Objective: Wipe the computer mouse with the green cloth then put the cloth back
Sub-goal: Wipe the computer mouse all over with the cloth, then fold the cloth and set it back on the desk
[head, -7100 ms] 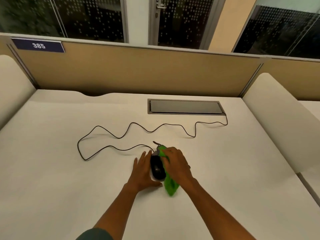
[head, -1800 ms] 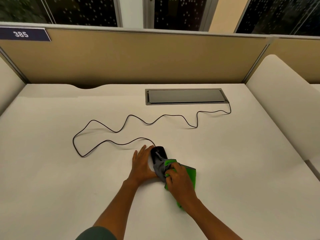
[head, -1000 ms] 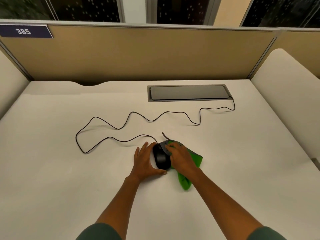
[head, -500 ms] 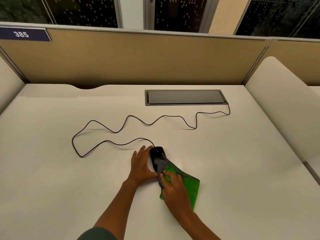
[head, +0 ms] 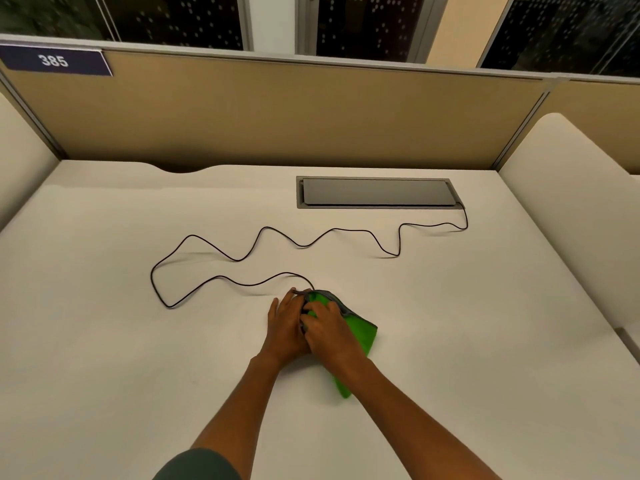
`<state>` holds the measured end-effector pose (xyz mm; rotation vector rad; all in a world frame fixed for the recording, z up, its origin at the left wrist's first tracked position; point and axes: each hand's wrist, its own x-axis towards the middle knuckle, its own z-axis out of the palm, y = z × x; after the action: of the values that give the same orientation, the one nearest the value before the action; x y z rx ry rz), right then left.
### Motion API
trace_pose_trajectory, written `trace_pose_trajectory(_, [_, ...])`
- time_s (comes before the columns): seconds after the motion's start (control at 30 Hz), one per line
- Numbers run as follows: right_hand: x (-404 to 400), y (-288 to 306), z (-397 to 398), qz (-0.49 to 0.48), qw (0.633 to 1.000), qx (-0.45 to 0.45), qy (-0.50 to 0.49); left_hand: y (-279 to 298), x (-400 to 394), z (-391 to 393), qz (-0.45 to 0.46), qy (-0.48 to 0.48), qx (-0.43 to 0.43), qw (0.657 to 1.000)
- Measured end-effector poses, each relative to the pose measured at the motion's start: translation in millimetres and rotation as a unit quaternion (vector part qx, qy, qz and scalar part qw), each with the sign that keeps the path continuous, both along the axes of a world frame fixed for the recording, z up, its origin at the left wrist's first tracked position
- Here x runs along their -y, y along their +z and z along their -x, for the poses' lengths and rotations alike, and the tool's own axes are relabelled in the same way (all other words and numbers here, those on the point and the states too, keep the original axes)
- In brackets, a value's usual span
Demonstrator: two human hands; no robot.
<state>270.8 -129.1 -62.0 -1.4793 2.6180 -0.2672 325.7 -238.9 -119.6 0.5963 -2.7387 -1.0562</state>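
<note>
The green cloth (head: 362,332), grey-edged, is draped over the black computer mouse (head: 304,308) in the middle of the white desk (head: 138,358). Only a dark sliver of the mouse shows between my hands. My right hand (head: 329,329) presses the cloth down onto the mouse, fingers curled over it. My left hand (head: 284,323) lies against the mouse's left side, holding it in place. The cloth's tail trails toward me on the right.
The mouse's black cable (head: 242,258) snakes across the desk to a grey cable hatch (head: 377,192) at the back. A tan partition (head: 277,112) with a "385" label (head: 53,60) closes the far side. White curved dividers (head: 568,202) stand at the sides.
My right hand has slid the cloth forward from the near side of the mouse up over its top, so the mouse is now almost fully covered. My left hand has stayed put.
</note>
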Motion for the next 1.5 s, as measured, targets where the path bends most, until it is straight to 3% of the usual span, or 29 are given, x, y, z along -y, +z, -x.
trace_pose_trajectory(0.07, [3.8,3.5,2.6,-0.017,1.000,-0.011,0.014,-1.2,-0.5,-1.1,-0.006,0.009,-0.004,1.000])
trace_pose_trajectory(0.23, [-15.3,20.9,4.3,0.045,0.993,-0.057,0.096,1.3,0.7,0.9,-0.002,-0.013,0.004,1.000])
trace_pose_trajectory(0.47, [-45.5,8.0,10.2,0.093,0.987,0.041,0.121,-0.1,-0.1,-0.6,0.013,-0.011,0.006,1.000])
trace_pose_trajectory(0.8, [-83.8,2.6,19.0,0.055,0.988,0.142,-0.007,0.3,0.3,-3.2,-0.005,-0.014,-0.025,1.000])
trace_pose_trajectory(1.03, [-83.1,19.4,48.4,0.102,0.970,0.195,-0.108,1.6,-0.9,-4.1,0.003,-0.016,-0.011,1.000])
trace_pose_trajectory(1.23, [-93.8,34.4,69.4,0.249,0.891,0.306,-0.223,11.3,0.1,-6.3,-0.027,-0.031,0.023,0.999])
trace_pose_trajectory(1.33, [-104.9,46.0,82.3,0.306,0.813,0.428,-0.248,22.7,-4.4,-4.6,-0.068,-0.016,0.025,0.997])
trace_pose_trajectory(1.5, [-124.0,64.8,101.3,0.365,0.669,0.589,-0.269,60.1,-27.8,16.0,-0.210,0.038,-0.035,0.976])
